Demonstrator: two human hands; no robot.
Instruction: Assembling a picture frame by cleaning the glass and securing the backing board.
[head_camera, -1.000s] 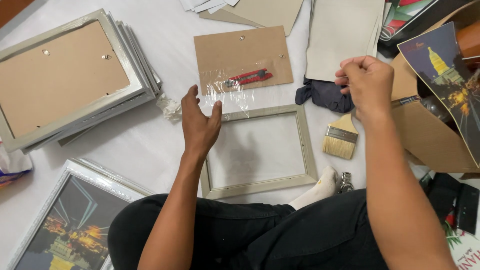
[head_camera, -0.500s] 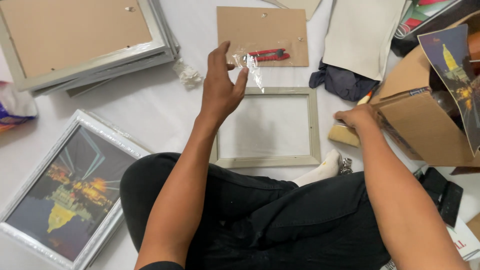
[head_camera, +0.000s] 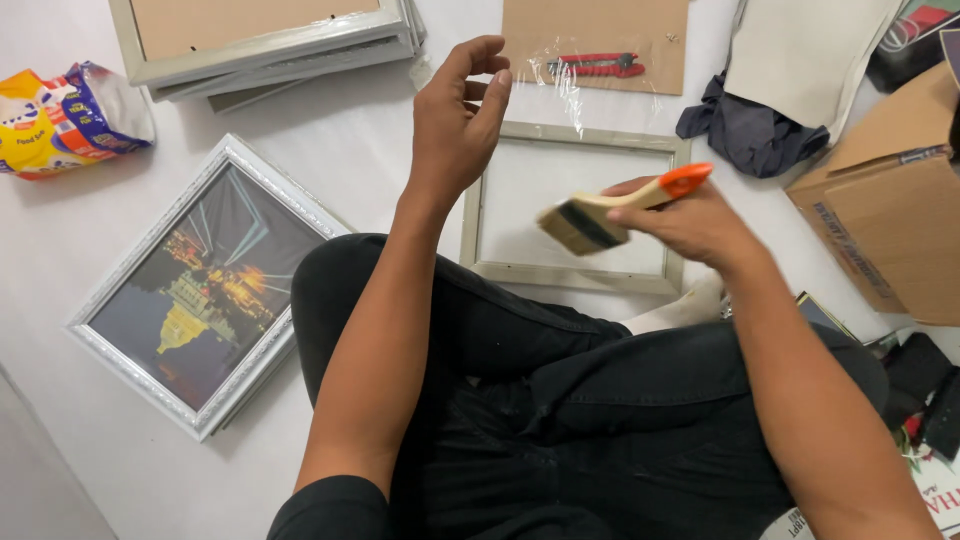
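Observation:
I sit cross-legged over an empty pale picture frame (head_camera: 566, 276) lying on the white floor. My right hand (head_camera: 695, 228) grips a flat paintbrush (head_camera: 600, 212) with a wooden handle, orange tip and dark bristles, held just above the frame. My left hand (head_camera: 455, 120) is raised over the frame's left side, fingers apart and slightly curled, with nothing clearly in them. A crumpled strip of clear plastic film (head_camera: 568, 90) lies right of its fingertips, across the frame's top rail.
A brown backing board (head_camera: 600, 25) carries a red hand tool (head_camera: 597, 66). A stack of frames (head_camera: 262, 42) is at top left, a framed night-city picture (head_camera: 200, 290) and snack bag (head_camera: 62, 115) left. Dark cloth (head_camera: 745, 130) and cardboard box (head_camera: 880, 220) lie right.
My right hand picked up the paintbrush from beside the box and brought it over the frame. My left hand lifted from the frame, raising the plastic film, which now sits beside it.

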